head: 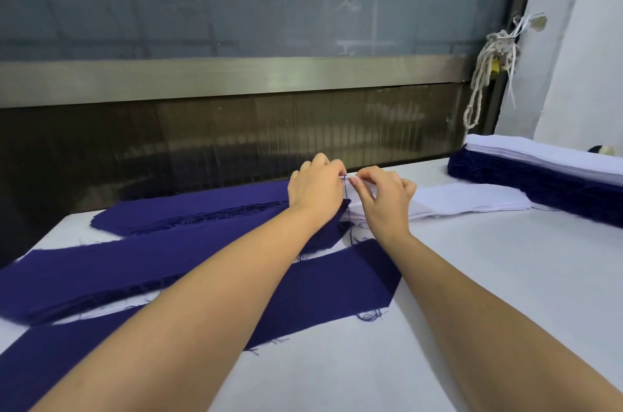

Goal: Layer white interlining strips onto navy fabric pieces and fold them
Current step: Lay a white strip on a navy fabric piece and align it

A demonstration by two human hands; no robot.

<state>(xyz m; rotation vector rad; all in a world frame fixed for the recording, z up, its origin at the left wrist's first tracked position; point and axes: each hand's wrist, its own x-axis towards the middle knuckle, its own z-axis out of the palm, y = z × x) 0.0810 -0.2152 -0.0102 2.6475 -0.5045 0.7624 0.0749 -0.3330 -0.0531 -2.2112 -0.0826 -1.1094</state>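
As left hand [317,191] and right hand [384,201] meet, pinching a loose thread [346,193] over the white strips [472,199], layering looks stalled; next, discard it, lift 1 strip

Fabric pieces [141,263] lie left of interlining strips [465,201].

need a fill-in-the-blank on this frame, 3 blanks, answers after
1. The left hand and right hand pinch a hanging navy ____.
2. The loose white strips lie to the ____ of both hands.
3. In the far stack, white layers lie on ____ of the navy ones.
Missing words: thread; right; top.
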